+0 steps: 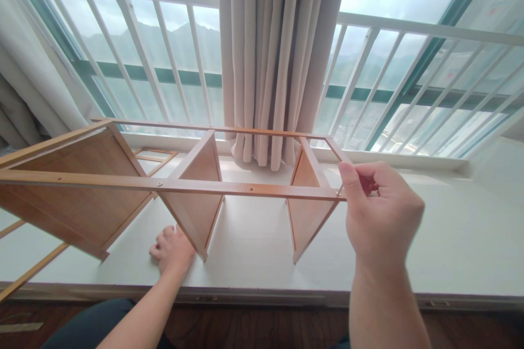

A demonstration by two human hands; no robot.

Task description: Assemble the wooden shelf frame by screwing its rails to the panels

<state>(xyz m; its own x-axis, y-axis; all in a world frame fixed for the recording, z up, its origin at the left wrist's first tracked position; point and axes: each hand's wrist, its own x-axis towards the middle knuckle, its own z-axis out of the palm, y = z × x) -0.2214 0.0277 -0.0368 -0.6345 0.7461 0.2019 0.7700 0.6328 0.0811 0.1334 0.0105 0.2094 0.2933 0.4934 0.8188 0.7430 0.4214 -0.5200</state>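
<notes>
A wooden shelf frame (270,191) lies across a white ledge, its panels standing crosswise between long rails. My right hand (380,207) is closed at the right end of the near rail. Between thumb and fingers it pinches a thin silver rod, apparently a hex key (340,189), whose lower end meets a small screw head at the rail; the rest is hidden in the hand. My left hand (174,251) leans on the ledge beside the middle panel (192,202), fingers bent and slightly apart, with nothing visible in them. Part of it is behind that panel.
A larger wooden panel (90,180) fills the left side of the frame. Loose-looking thin wooden strips (36,272) show at lower left. Behind the white ledge (442,240) are a curtain (270,54) and a white railing (409,24) before the windows. Dark wooden floor (262,327) lies below.
</notes>
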